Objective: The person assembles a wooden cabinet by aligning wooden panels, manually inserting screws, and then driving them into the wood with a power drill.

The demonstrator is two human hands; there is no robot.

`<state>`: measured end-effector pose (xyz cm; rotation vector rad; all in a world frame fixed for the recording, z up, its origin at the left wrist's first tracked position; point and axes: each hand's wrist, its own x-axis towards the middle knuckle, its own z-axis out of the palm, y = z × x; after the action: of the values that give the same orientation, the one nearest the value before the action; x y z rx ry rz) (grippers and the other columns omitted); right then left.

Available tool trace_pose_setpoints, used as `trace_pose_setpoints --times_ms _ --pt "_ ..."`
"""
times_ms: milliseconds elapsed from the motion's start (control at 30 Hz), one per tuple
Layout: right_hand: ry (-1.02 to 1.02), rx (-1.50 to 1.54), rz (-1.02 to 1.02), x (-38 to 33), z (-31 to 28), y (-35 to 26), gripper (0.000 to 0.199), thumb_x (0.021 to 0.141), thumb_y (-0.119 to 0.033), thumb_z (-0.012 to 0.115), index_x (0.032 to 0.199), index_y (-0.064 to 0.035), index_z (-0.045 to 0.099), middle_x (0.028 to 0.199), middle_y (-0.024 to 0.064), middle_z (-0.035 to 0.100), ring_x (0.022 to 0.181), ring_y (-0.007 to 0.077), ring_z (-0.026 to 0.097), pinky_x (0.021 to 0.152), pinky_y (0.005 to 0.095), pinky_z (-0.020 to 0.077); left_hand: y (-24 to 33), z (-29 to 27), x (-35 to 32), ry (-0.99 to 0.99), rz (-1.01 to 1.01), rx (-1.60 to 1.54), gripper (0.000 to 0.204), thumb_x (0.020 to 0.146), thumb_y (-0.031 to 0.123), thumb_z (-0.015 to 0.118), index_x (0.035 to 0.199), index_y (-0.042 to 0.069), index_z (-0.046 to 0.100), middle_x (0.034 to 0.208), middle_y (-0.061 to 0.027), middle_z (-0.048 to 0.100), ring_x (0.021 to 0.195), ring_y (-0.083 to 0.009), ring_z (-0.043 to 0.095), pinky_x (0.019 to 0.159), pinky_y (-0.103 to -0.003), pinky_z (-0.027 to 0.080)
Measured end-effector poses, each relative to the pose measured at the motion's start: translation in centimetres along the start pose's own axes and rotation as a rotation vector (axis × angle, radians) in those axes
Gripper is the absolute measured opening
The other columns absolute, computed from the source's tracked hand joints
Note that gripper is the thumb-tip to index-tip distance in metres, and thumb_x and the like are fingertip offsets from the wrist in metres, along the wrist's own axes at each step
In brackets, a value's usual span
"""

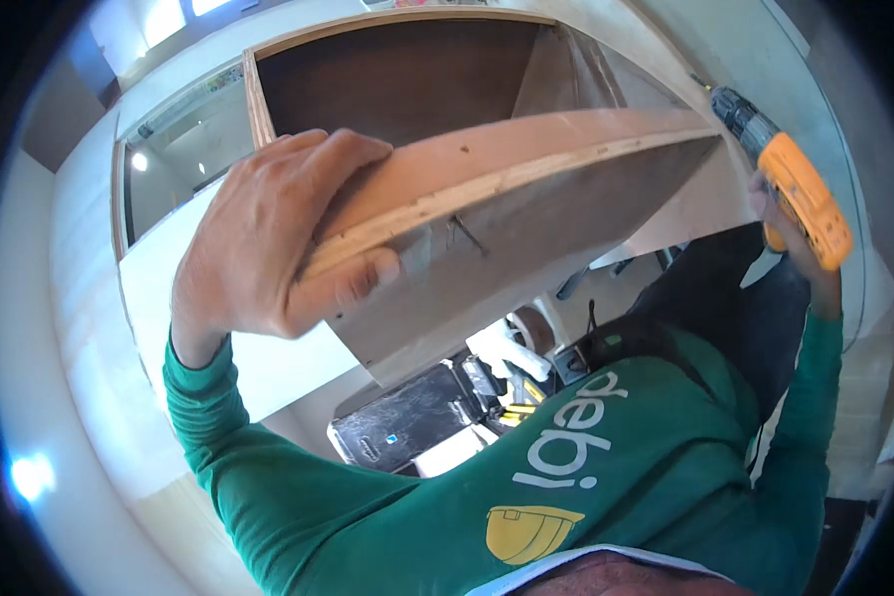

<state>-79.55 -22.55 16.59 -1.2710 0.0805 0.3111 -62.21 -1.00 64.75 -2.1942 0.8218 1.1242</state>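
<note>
My left hand [263,233] is clamped over the near end of a wooden panel [566,199], fingers on its brown upper side and thumb on its greyish face. A pale layered edge runs along the panel, and a thin metal fastener [467,234], a screw or nail, sticks out of that face. Off to the right, my right hand [780,214] is wrapped round the handle of an orange and black cordless drill [805,194]. The drill's bit points up and away to the left, apart from the panel. Part of the right hand is hidden behind the drill.
Behind the panel stands an open wooden cabinet [397,84] with a dark interior. A glass-fronted section [184,159] adjoins it on the left. Below, a black case [392,422] lies near several tools with yellow parts [520,409]. A cable [857,298] runs down the right side.
</note>
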Motion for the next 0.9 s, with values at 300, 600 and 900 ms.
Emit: trace_pose_setpoints --times_ms 300,600,900 --pt "0.054 0.224 -0.394 -6.1 11.5 -11.1 0.024 0.096 -0.012 0.073 0.119 -0.0062 0.068 0.090 0.0003 0.068 0.074 0.0077 0.060 0.069 0.0257 0.0503 0.7 1.4 -0.4 0.112 -0.043 -0.018 0.081 0.089 0.068 0.058 0.139 0.006 0.054 0.106 -0.0217 0.069 0.101 -0.0372 0.068 0.094 -0.047 0.049" --pt "0.194 0.327 -0.582 -1.4 18.1 -14.3 0.035 0.093 -0.014 0.078 0.126 -0.0065 0.068 0.085 -0.0017 0.066 0.071 0.0062 0.058 0.063 0.0240 0.0498 1.2 1.8 1.1 -0.024 -0.021 -0.092 0.059 0.091 0.053 0.061 0.125 0.006 0.054 0.085 -0.0181 0.066 0.078 -0.0345 0.065 0.076 -0.044 0.048" --pt "0.193 0.171 -0.792 1.9 19.7 -14.1 0.049 0.092 -0.012 0.080 0.137 -0.0059 0.059 0.128 0.0086 0.068 0.113 0.0201 0.067 0.098 0.0338 0.0547 1.3 1.2 1.0 0.045 0.054 -0.128 0.054 0.092 0.047 0.062 0.124 0.004 0.053 0.091 -0.0200 0.068 0.085 -0.0385 0.067 0.080 -0.045 0.048"
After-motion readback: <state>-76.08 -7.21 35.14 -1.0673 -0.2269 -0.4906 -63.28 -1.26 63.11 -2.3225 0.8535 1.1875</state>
